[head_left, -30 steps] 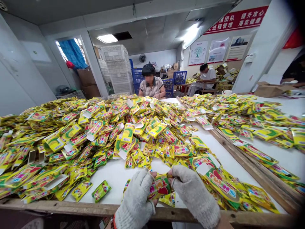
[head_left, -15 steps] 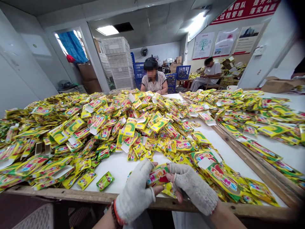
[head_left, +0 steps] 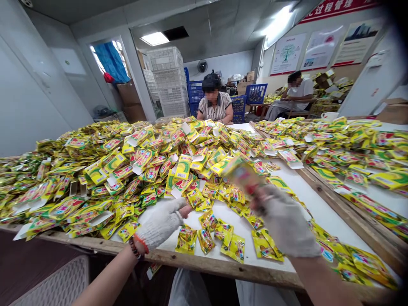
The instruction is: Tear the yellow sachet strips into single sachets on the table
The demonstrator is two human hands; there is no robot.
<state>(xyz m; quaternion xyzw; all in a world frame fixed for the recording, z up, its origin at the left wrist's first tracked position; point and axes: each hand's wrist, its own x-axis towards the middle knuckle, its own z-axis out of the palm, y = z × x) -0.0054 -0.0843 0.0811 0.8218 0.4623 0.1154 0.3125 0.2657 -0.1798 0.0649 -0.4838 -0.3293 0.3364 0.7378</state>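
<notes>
My right hand [head_left: 288,221], in a fingerless white knit glove, grips one end of a small yellow and red carton [head_left: 244,175]. The carton is raised over the table and smeared by motion. My left hand [head_left: 161,223], gloved the same way, is empty above the table's near edge with its fingers loosely stretched to the right. Between my hands several small yellow sachets [head_left: 207,240] lie loose on the white tabletop [head_left: 219,210]. Close to my left hand a large heap of yellow cartons [head_left: 105,168] mixed with sachets begins.
A wooden strip [head_left: 331,191] divides the table, with more yellow packs [head_left: 360,148] beyond it. A wooden rim [head_left: 197,260] runs along the near edge. One person [head_left: 215,104] sits across the table, another [head_left: 295,95] further back right. White crates [head_left: 167,78] are stacked behind.
The carton that both hands held near the table edge is now only in my right hand, lifted forward and right. My left hand has let go and moved left. Sachets between the hands are uncovered.
</notes>
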